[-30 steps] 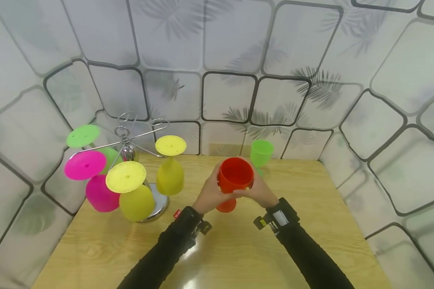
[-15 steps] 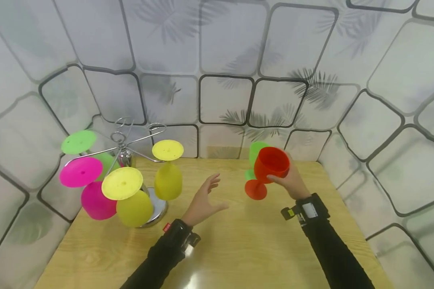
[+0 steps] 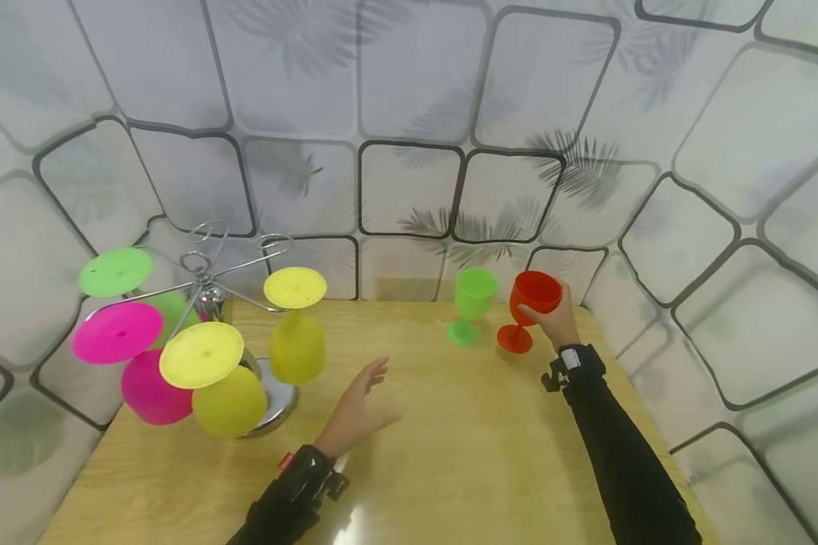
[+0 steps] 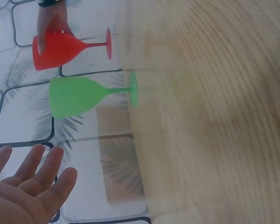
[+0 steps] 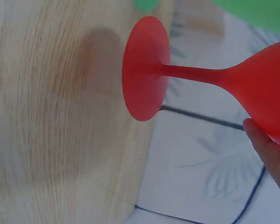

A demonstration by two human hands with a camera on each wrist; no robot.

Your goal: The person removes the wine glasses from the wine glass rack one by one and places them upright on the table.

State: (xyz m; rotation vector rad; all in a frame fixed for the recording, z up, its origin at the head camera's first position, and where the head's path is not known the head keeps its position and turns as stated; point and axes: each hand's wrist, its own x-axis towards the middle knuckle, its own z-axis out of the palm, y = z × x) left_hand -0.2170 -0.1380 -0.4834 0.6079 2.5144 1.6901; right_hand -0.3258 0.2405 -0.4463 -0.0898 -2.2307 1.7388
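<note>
My right hand (image 3: 557, 319) grips the bowl of a red goblet (image 3: 528, 299) near the table's far right corner. The goblet is upright, its round foot (image 5: 147, 70) close over the wood, with a gap to its reflection in the right wrist view. Just left of it, a green goblet (image 3: 476, 295) stands upright on the table. My left hand (image 3: 354, 415) hovers over the middle-left of the table, fingers spread and holding nothing. In the left wrist view, its fingers (image 4: 46, 175) point towards the green goblet.
A chrome goblet rack (image 3: 207, 284) stands at left on a round base (image 3: 278, 397). Upside-down goblets hang from its arms: yellow (image 3: 298, 348), another yellow (image 3: 230, 401), magenta (image 3: 155, 387) and green (image 3: 167, 314). Patterned fabric walls (image 3: 409, 189) border the wooden table (image 3: 450, 454).
Both hands held the red goblet earlier. The left hand let go and drew back to the left; the right hand carried the goblet right, past the green one, and lowered it.
</note>
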